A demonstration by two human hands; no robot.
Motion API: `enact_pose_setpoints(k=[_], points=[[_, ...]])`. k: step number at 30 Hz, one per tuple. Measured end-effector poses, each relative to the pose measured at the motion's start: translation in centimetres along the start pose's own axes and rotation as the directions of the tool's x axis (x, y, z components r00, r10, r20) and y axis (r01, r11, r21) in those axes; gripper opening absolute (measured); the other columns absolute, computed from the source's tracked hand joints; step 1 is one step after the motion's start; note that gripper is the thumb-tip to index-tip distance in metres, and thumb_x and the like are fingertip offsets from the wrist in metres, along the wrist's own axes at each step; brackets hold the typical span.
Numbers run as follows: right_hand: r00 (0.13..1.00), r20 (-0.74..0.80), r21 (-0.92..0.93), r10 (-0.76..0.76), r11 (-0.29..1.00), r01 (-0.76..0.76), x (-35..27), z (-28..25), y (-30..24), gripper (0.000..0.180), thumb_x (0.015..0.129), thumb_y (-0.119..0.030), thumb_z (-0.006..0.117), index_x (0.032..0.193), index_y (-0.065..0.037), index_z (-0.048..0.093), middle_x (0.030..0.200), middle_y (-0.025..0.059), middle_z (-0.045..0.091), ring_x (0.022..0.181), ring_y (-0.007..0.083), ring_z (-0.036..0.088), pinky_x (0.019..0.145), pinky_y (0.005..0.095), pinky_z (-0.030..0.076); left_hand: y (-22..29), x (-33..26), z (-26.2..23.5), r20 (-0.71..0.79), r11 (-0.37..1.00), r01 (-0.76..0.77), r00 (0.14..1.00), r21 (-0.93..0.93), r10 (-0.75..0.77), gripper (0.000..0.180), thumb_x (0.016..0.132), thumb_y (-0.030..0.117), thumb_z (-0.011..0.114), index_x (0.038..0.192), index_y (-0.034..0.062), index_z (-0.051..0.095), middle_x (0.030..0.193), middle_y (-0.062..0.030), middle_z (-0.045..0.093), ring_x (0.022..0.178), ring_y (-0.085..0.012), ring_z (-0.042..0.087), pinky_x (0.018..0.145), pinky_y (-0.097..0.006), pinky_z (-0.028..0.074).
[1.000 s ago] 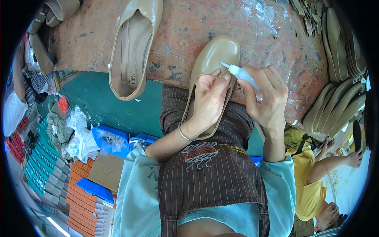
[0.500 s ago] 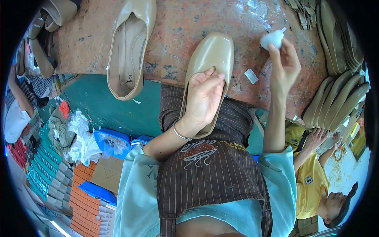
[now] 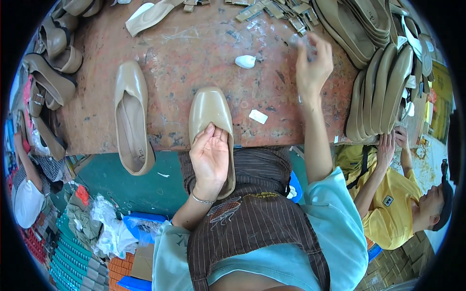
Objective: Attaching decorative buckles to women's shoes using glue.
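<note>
My left hand point(image 3: 210, 156) grips a glossy beige flat shoe point(image 3: 212, 109) by its opening, fingers closed at the throat and toe pointing away from me. The shoe rests at the table's near edge, its heel over my apron. Raised above the table at the right, my right hand point(image 3: 314, 65) is empty, fingers apart and partly bent. It is nearest to a pile of beige straps with metal buckles point(image 3: 294, 15). A small white squeeze bottle point(image 3: 245, 61) lies on the table left of that hand. Below it is a white paper tag point(image 3: 258, 116).
Another beige flat point(image 3: 131, 116) stands to the left, heel past the edge. Stacked beige shoe uppers point(image 3: 381, 92) fill the right side. Several shoes point(image 3: 53, 77) line the far left. A pale insole point(image 3: 153, 16) lies at the back. A person in yellow point(image 3: 388, 208) works at right.
My right hand has let go of the white bottle, which now lies on the table, and has moved toward the straps. The view has shifted, showing more of the table's far side.
</note>
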State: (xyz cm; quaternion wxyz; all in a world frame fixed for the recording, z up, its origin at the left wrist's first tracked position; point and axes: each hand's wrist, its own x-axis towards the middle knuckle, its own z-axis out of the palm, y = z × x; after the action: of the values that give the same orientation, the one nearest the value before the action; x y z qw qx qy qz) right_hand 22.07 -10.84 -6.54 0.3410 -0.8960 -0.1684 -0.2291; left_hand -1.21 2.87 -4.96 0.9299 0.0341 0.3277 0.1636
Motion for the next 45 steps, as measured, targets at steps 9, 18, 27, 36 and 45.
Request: enact_pose_setpoints(k=[9,18,27,36,45], points=[[0.993,0.094,-0.085,0.067,0.995,-0.059,2.6,0.8,3.1,0.027,0.078,-0.023,0.073,0.097,-0.005,0.069,0.09,0.0111,0.065,0.082,0.0253,0.063,0.076,0.0346,0.049,-0.6,0.5,0.0,-0.064,0.998,-0.062,0.996,0.028,0.063,0.008,0.083,-0.004,0.057,0.083,0.0019,0.062,0.091,-0.0069,0.064,0.095,-0.0185,0.057,0.095,-0.034,0.041],[0.887,0.455,0.376,-0.076,0.92,-0.114,-6.6,-5.6,-9.4,0.032,0.069,-0.002,0.075,0.1,-0.002,0.067,0.095,0.0088,0.065,0.079,0.0182,0.06,0.071,0.0307,0.049,-0.9,0.0,-0.1,-0.045,0.997,-0.065,0.997,-0.03,0.063,0.011,0.083,-0.002,0.058,0.093,-0.0029,0.063,0.099,-0.0117,0.065,0.097,-0.0188,0.06,0.097,-0.034,0.043],[0.82,0.509,0.373,-0.263,0.925,0.065,-7.8,-2.4,-12.1,0.031,0.065,-0.003,0.076,0.095,-0.004,0.067,0.089,0.0097,0.061,0.077,0.0262,0.06,0.064,0.0337,0.05,-0.9,0.2,0.2,-0.013,0.999,-0.046,0.999,-0.01,0.046,0.014,0.086,0.001,0.053,0.096,-0.0031,0.062,0.104,-0.0129,0.063,0.102,-0.0215,0.057,0.099,-0.038,0.04],[0.827,0.533,0.369,-0.182,0.929,-0.033,-8.0,-2.2,-12.5,0.03,0.063,0.001,0.075,0.092,-0.002,0.068,0.088,0.0101,0.06,0.078,0.0256,0.058,0.064,0.0333,0.049,-0.4,0.6,1.1,-0.036,1.0,0.014,0.999,0.028,-0.013,0.019,0.09,0.006,0.054,0.106,-0.0007,0.059,0.104,-0.0118,0.062,0.102,-0.0197,0.056,0.096,-0.036,0.042],[0.795,0.597,0.502,-0.109,0.823,-0.265,-8.6,-3.3,-11.8,0.033,0.062,0.0,0.078,0.095,-0.003,0.071,0.091,0.0101,0.056,0.086,0.0201,0.057,0.074,0.0303,0.047,0.6,-0.1,2.3,-0.124,0.988,0.039,0.992,0.152,-0.02,0.016,0.09,0.012,0.063,0.099,-0.0014,0.062,0.095,-0.008,0.065,0.083,-0.0114,0.063,0.073,-0.024,0.053]])
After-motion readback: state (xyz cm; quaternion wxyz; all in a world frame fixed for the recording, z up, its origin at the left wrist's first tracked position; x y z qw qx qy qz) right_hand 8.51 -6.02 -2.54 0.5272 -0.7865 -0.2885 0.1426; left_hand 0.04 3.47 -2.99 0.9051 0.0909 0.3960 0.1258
